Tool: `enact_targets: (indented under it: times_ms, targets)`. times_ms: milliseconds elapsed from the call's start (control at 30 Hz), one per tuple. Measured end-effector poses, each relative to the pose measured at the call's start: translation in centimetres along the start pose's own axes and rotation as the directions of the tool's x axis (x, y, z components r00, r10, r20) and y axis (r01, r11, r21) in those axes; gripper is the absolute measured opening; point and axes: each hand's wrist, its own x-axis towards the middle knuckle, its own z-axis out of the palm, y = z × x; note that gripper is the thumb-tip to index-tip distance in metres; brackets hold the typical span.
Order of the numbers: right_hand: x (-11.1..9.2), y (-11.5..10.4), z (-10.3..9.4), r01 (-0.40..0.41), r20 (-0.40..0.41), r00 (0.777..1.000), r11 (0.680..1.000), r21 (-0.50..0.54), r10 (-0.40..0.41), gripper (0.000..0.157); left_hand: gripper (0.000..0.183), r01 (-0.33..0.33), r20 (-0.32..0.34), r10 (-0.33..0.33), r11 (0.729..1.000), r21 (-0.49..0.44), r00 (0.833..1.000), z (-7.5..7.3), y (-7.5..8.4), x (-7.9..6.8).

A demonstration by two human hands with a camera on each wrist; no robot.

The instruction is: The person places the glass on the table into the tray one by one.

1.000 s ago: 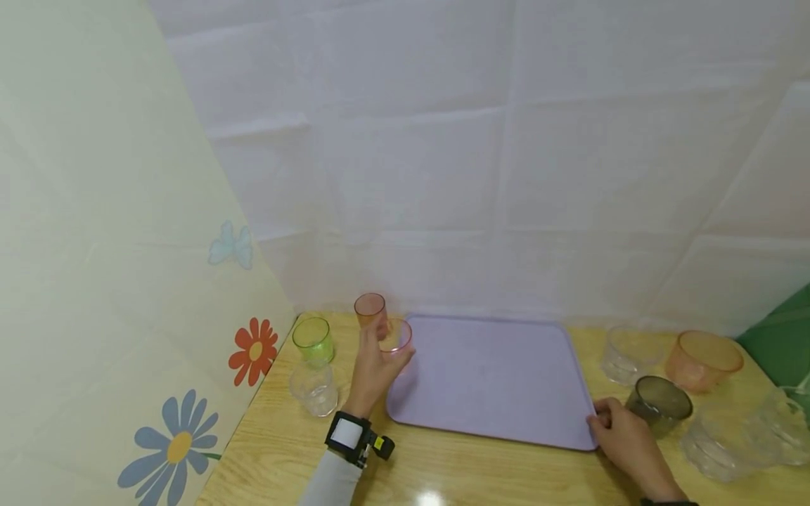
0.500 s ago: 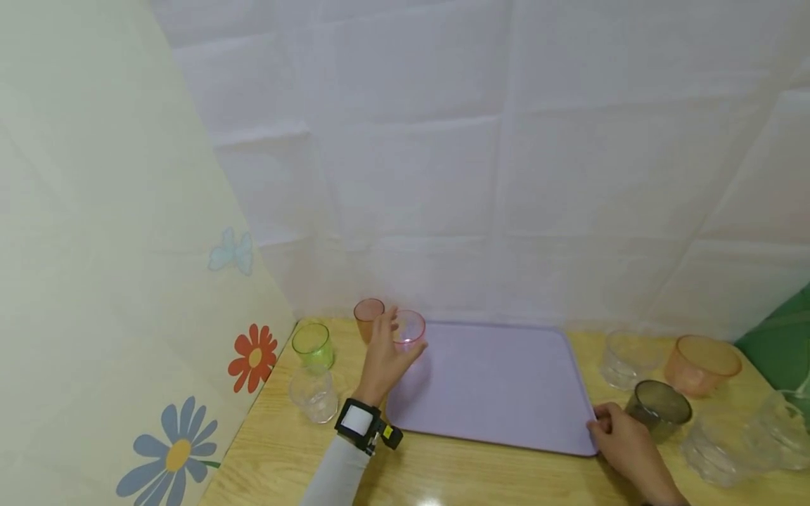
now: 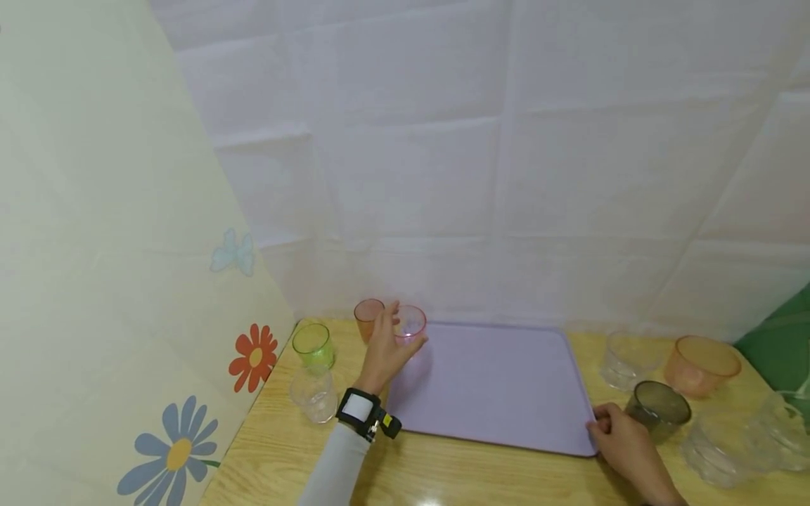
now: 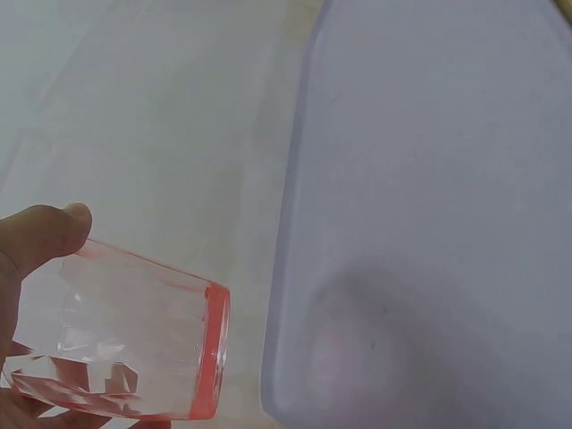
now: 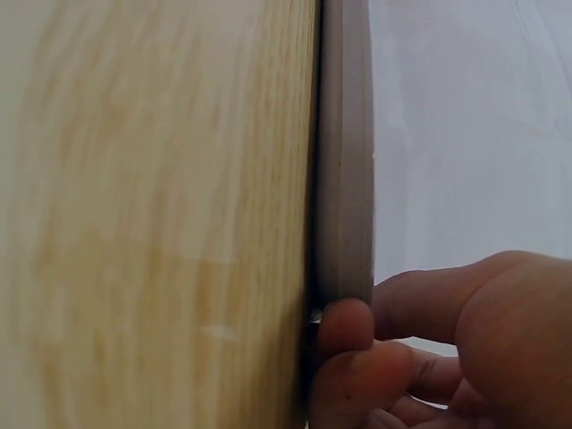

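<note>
My left hand [image 3: 386,355] grips a clear pink-rimmed glass [image 3: 411,327] with thumb and fingers on opposite sides, at the far left corner of a lilac tray [image 3: 487,386]. In the left wrist view the glass [image 4: 134,335] appears raised, its shadow falling on the tray [image 4: 429,179]. At the tray's near right corner, my right hand [image 3: 623,443] pinches the rim. The right wrist view has its fingers [image 5: 362,384] against the edge of the tray [image 5: 347,161], which lies flat on the wooden table. A brown-orange glass [image 3: 367,320] stands just left of the left hand, partly hidden by it.
A green glass [image 3: 313,346] and a clear glass [image 3: 316,397] stand left of the tray. To its right are a dark grey glass [image 3: 659,411], an orange bowl [image 3: 702,365] and several clear vessels. A white-covered wall [image 3: 506,176] rises behind.
My left hand has moved the pink-rimmed glass slightly to the right, over the tray's far left corner, then lifted it a little. My right hand stays on the tray's corner.
</note>
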Motion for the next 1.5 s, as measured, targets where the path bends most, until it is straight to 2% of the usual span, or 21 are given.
enact_targets:
  times_ms: [133, 567, 767, 1000, 1233, 1500]
  targets:
    - [-0.1, -0.1, 0.0, -0.002, 0.012, 1.000, 1.000, 0.002, 0.002, 0.032, 0.091, -0.001, 0.003, 0.001, 1.000, -0.002, 1.000, 0.3, -0.3, 0.4]
    - [-0.2, -0.3, -0.1, -0.006, 0.008, 1.000, 1.000, 0.001, 0.006, 0.032, 0.091, 0.070, 0.044, -0.070, 0.997, 0.020, 0.997, 1.2, -0.4, 1.6]
    - [-0.4, -0.1, 0.3, 0.026, -0.036, 0.999, 1.000, -0.011, -0.026, 0.028, 0.090, 0.088, 0.041, -0.089, 0.996, 0.009, 0.995, 1.7, -0.5, 2.0]
    - [-0.3, 0.1, 0.3, 0.008, -0.029, 1.000, 1.000, 0.001, -0.008, 0.027, 0.090, 0.103, 0.039, -0.103, 0.995, -0.009, 0.994, 2.5, -0.9, 2.2]
    - [-0.4, 0.1, 0.3, 0.008, -0.033, 0.999, 1.000, -0.007, -0.008, 0.026, 0.089, 0.100, 0.004, -0.100, 0.995, -0.010, 0.995, 3.3, -1.4, 2.3]
    - [-0.3, 0.0, 0.4, 0.024, -0.064, 0.998, 1.000, -0.009, -0.025, 0.025, 0.088, 0.134, 0.012, -0.134, 0.991, -0.006, 0.991, 3.9, -1.9, 2.4]
